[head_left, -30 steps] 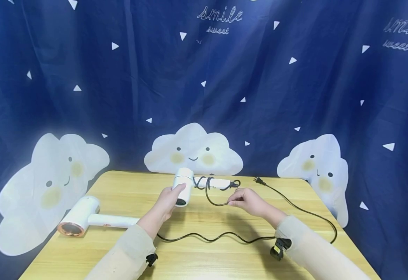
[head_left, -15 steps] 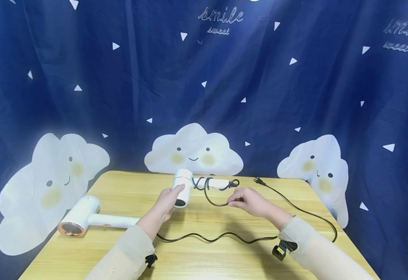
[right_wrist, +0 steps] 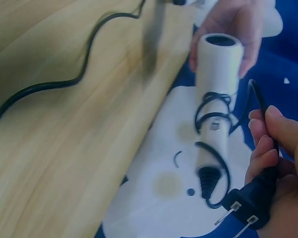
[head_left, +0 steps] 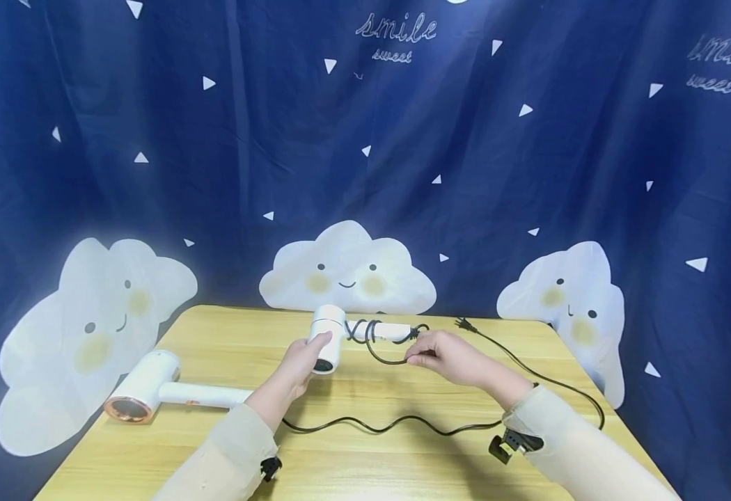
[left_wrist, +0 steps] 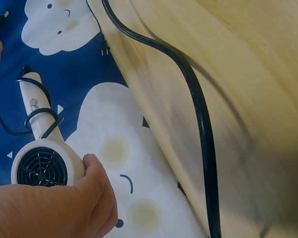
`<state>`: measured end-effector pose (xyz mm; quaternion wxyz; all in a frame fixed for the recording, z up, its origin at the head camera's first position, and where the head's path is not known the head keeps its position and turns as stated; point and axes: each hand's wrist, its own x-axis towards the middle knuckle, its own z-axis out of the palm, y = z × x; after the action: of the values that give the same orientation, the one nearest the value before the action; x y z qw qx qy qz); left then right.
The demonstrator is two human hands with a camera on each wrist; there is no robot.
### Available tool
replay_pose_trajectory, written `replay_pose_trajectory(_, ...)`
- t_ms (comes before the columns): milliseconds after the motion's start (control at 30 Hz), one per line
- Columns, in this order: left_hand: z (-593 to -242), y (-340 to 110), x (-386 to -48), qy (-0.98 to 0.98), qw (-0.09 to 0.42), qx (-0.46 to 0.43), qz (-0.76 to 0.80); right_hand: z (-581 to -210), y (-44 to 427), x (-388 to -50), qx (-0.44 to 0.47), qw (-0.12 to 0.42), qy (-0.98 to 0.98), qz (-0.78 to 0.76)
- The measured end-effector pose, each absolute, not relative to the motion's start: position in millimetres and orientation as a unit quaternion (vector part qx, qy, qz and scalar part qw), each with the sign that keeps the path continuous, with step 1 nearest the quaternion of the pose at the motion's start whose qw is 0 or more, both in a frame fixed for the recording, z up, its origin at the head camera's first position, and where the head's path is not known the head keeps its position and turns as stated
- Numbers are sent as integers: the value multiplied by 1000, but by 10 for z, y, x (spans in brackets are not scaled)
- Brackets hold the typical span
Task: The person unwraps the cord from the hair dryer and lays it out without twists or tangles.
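The left hand (head_left: pixel 298 363) is wrapped around the barrel of a white hair dryer (head_left: pixel 331 327), raised above the bench (head_left: pixel 365 470) with its handle pointing toward the bench's right side. A black cord (head_left: pixel 388 362) loops around that handle; the right hand (head_left: pixel 452 358) pinches it between thumb and fingers, its two-pin plug (right_wrist: pixel 252 197) poking out at the palm. On the bench's left side lies a copper-rimmed hair dryer (head_left: pixel 146 383), its handle end hidden by the left sleeve (head_left: pixel 218 452). Another black cord (head_left: pixel 376 432) snakes across the bench, bends at its right side and ends in a pronged plug (head_left: pixel 465 324) near its far edge. Behind the bench hangs a blue cloud-print curtain (head_left: pixel 315 153).
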<state>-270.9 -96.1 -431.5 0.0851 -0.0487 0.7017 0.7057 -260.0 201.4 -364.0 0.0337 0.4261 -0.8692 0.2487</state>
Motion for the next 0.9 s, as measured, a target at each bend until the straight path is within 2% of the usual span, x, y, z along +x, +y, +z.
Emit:
replay_pose_trajectory(500,-4343,-942,-2703,700,85,-50,707,-3472,1970,-2566,405,60,-874,261)
replay_pose_trajectory(700,-4364,-949,-2715,699,83,-52,708,-3412,1936,-2601,391,91,-877,263)
replay_pose_trajectory(900,-4365,-958,-2710,700,86,-50,707,-3344,1910,-2638,353,85,-881,304)
